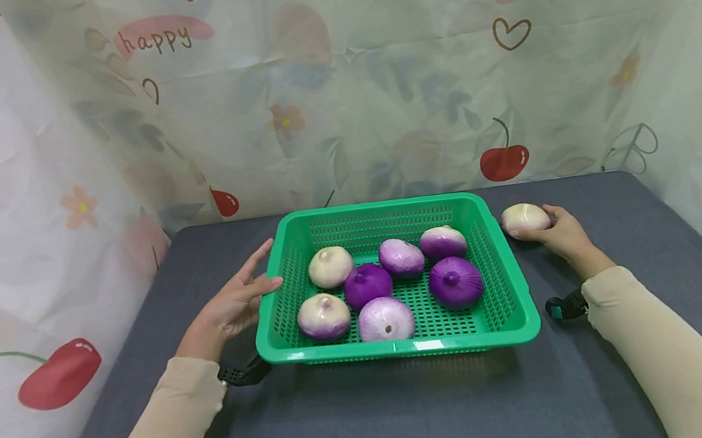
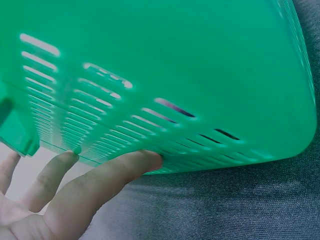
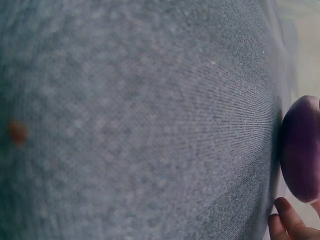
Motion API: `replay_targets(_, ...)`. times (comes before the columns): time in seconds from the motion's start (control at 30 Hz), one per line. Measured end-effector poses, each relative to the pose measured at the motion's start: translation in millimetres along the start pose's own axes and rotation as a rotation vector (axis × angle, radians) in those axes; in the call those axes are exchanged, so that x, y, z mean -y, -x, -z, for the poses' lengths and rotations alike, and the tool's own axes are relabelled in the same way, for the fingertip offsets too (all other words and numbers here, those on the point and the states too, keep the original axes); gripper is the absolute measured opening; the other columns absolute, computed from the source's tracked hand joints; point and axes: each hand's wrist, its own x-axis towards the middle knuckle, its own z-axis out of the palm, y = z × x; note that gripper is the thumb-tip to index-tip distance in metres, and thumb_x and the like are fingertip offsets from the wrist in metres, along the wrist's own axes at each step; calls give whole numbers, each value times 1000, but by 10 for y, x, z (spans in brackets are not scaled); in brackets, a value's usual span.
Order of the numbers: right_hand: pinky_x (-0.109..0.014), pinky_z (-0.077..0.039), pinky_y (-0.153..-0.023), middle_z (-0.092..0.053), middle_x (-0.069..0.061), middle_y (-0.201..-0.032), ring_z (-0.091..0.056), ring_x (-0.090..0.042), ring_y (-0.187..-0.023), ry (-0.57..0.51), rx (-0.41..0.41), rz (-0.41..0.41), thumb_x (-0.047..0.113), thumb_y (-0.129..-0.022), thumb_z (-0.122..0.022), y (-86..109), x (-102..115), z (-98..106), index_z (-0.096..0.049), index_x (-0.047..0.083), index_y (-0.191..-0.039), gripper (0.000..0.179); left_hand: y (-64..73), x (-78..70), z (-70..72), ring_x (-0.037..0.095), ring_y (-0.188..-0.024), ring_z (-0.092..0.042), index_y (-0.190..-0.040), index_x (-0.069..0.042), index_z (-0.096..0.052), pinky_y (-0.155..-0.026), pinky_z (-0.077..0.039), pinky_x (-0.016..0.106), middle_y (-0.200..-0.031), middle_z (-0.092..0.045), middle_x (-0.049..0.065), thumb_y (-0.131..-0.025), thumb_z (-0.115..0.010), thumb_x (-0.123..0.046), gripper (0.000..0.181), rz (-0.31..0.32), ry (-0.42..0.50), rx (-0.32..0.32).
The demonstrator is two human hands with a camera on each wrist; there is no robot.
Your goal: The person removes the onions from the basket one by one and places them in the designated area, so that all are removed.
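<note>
Basket (image 1: 396, 348): green, slotted, at the middle of the frame, sitting on the grey desk (image 1: 380, 424).
Left hand (image 1: 235, 304): open, fingers spread and extended at the basket's left side; from the left wrist, fingertips show up against the slotted wall.
Right hand (image 1: 562, 234): curled round the held onion (image 1: 525, 216), thumb on the near side, fingers at the far side.
Held onion: pale on top, right of centre in the frame, just outside the basket's right rim; I can't tell whether it touches the desk.
Onions inside: seven; a whitish one (image 1: 331, 267) at the back left, a white-and-purple one (image 1: 324, 318) at the front left, a dark one (image 1: 368, 286) between, a lilac one (image 1: 386, 320) at the front, a light purple one (image 1: 401, 257) near the middle, a two-toned one (image 1: 443, 243) at the back right, a deep purple one (image 1: 456, 283) below it.
Sleeves (image 1: 669, 354): cream, entering from lower left and lower right.
Backdrop (image 1: 365, 127): cloth printed with cherries, hearts and "happy".
</note>
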Motion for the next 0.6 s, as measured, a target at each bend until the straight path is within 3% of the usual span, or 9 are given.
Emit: replay_targets(0.6, -59, -27, -111, -16, -38, -152, -26, -49, -137, 23, 14, 6, 40, -88, -69, -3, 1, 16, -4, -11, -150, 104, -3, 2, 0, 25, -108, -65, -154, -44, -8, -84, -55, 50, -159, -20, 16, -99, -53, -7, 80, 5, -2, -11)
